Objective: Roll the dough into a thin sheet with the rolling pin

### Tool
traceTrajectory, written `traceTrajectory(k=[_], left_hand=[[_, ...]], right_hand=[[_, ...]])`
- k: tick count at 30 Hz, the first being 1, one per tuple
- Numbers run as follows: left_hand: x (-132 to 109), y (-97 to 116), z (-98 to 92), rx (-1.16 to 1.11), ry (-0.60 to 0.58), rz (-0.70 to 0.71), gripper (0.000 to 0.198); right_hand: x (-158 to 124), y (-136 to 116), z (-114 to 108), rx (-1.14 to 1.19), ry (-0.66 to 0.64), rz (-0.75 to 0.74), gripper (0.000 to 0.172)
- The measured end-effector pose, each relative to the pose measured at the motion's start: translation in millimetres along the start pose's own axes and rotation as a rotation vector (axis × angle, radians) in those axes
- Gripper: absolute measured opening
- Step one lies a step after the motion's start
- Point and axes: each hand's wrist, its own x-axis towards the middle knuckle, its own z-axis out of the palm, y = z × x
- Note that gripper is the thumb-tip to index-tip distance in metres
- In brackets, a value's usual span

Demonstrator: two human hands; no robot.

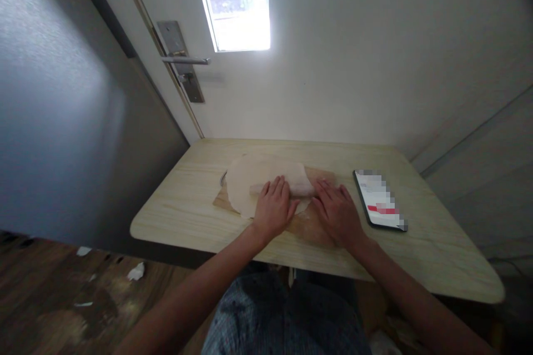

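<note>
A broad, thin sheet of pale dough (262, 164) lies over a wooden board (320, 175). Across the dough runs a light, slim rolling pin (300, 188), slightly blurred. My left hand (273, 204) rests on the pin near its middle, fingers stretched out and the thumb apart. At the pin's right end, my right hand (336, 212) lies over it with extended fingers. That end of the pin is hidden under the hand. Light floury marks show on the board between my wrists.
The board lies on a pale wood-grain table (179, 199). A phone (380, 199) with a lit screen is to the right of my right hand. Behind the table stands a door with a metal handle (185, 60) and a bright window (237, 5). White scraps (136, 272) litter the floor.
</note>
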Motion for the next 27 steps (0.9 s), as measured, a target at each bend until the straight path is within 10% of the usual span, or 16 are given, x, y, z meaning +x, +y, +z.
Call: traceTrajectory(k=[10, 27], left_hand=[[-18.6, 2.6, -3.7, 0.045, 0.005, 0.090, 0.053], [95.8, -47.1, 21.7, -0.013, -0.208, -0.203, 0.056]], right_hand=[[-12.8, 1.9, -3.6, 0.002, 0.011, -0.045, 0.043], [116.2, 26.6, 25.9, -0.008, -0.451, 0.148, 0.050]])
